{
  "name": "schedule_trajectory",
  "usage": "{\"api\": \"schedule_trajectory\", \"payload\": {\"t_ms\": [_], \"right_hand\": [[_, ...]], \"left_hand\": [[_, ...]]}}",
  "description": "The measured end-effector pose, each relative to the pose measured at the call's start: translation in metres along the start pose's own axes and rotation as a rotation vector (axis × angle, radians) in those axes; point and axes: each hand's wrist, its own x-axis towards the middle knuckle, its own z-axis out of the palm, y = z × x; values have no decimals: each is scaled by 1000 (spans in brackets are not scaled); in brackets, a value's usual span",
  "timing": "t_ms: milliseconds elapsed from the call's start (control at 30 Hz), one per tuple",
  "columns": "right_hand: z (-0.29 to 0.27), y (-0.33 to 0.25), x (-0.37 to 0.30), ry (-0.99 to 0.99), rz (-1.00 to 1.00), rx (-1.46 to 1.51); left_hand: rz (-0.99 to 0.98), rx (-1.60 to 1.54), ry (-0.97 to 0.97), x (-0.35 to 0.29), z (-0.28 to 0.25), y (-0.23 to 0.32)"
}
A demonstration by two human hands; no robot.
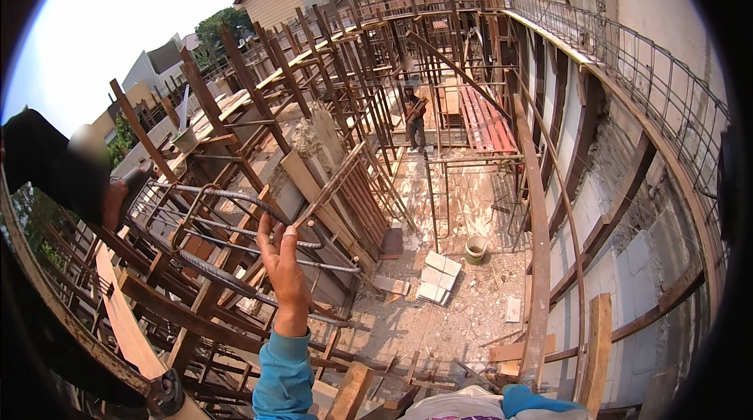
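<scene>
My left hand (285, 277), in a blue sleeve, reaches up from the lower edge. Its fingers and thumb close on the hooked bar ends of a steel rebar cage (223, 272), which slants away to the left above the timber framing. Beyond the cage's far end is another person in dark clothing (43, 157), partly cut off by the picture's rim. Of my right arm only a blue sleeve (541, 401) shows at the bottom edge; that hand is out of sight.
Far below, a bucket (475, 248) and pale blocks (438, 279) stand on the rubble-strewn floor. A person (415, 116) there carries something brown. Upright timber posts (202, 83) crowd the left. Along the right wall runs a long rebar cage (639, 63); wooden beams (533, 263) cross nearby.
</scene>
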Motion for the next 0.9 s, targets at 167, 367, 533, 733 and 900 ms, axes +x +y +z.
{"api": "schedule_trajectory", "payload": {"t_ms": [167, 367, 533, 733, 900], "right_hand": [[22, 5, 2, -34, 6, -25], [53, 14, 3, -96, 24, -79], [54, 4, 13, -111, 6, -132], [58, -14, 36, -125, -16, -165], [65, -19, 61, -135, -38, -179]], "left_hand": [[-42, 25, -75, 21, -6, -19], [-53, 82, -114, 35, -16, -33], [54, 166, -175, 40, -28, -42], [-81, 164, -139, 34, -24, -26], [-124, -59, -219, 17, -27, -7]]}}
